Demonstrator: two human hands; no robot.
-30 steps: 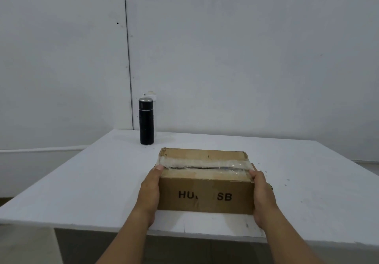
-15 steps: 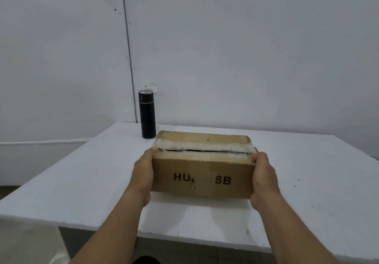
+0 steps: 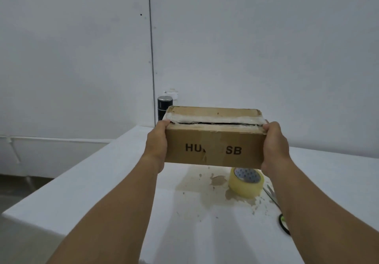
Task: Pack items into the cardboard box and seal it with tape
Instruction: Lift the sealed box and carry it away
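I hold a brown cardboard box [image 3: 213, 140] with black letters in the air above the white table [image 3: 114, 181]. My left hand [image 3: 156, 142] grips its left end and my right hand [image 3: 274, 144] grips its right end. Old clear tape runs along the top flaps, with a dark slit open between them. On the table under the box's right end lies a roll of clear yellowish tape [image 3: 246, 181]. Scissors [image 3: 282, 217] with a black and green handle lie to the right, mostly hidden behind my right forearm.
A black flask [image 3: 163, 108] stands at the table's far edge, partly behind the box. A grey wall rises behind the table. Stains and paper scraps mark the surface around the tape roll. The table's left edge drops to the floor.
Both hands have lifted the box off the table and raised it. The tape roll and scissors that were beneath it have come into view.
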